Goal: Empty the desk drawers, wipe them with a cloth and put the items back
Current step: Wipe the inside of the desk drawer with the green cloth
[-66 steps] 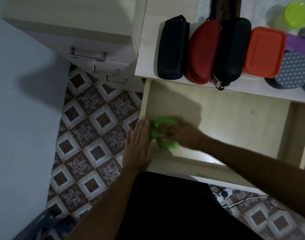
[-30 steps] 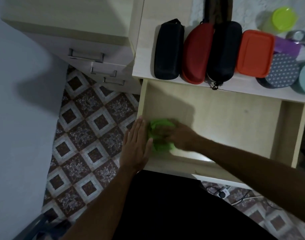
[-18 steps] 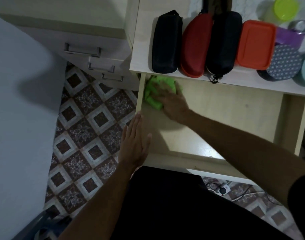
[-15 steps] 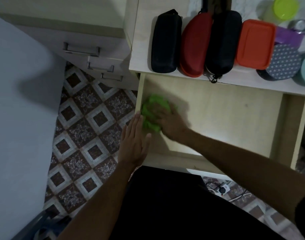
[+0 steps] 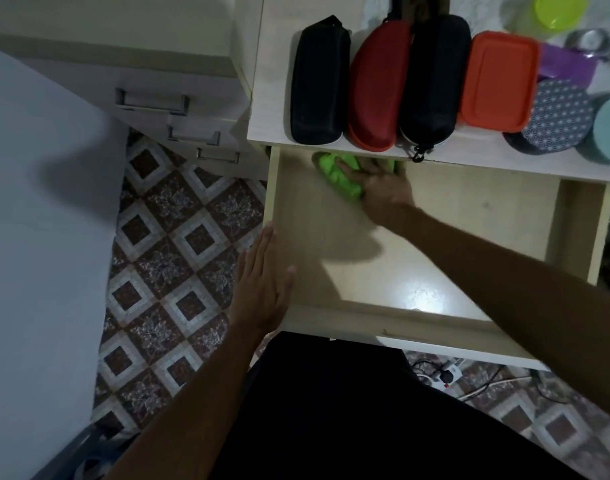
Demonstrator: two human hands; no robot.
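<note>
The pale wooden drawer (image 5: 469,216) stands pulled out under the desk top, with nothing inside but the cloth. My right hand (image 5: 383,188) presses a bright green cloth (image 5: 338,173) flat against the drawer floor at its far left, right under the desk edge; part of the cloth is hidden by the fingers. My left hand (image 5: 262,289) lies flat with straight fingers on the drawer's left front corner. On the desk top lie a black case (image 5: 319,81), a red case (image 5: 376,88), another black case (image 5: 431,77) and an orange-lidded box (image 5: 497,81).
Further right on the desk are a patterned round tin (image 5: 556,116), a teal container (image 5: 608,129), a purple item (image 5: 566,65) and a lime-lidded tub (image 5: 556,10). A cabinet with handled drawers (image 5: 151,102) stands at left. Cables and a plug (image 5: 445,375) lie on the tiled floor.
My right hand has slid the green cloth from the drawer's left side near my left hand back to the far edge under the desk. My left hand stays on the corner.
</note>
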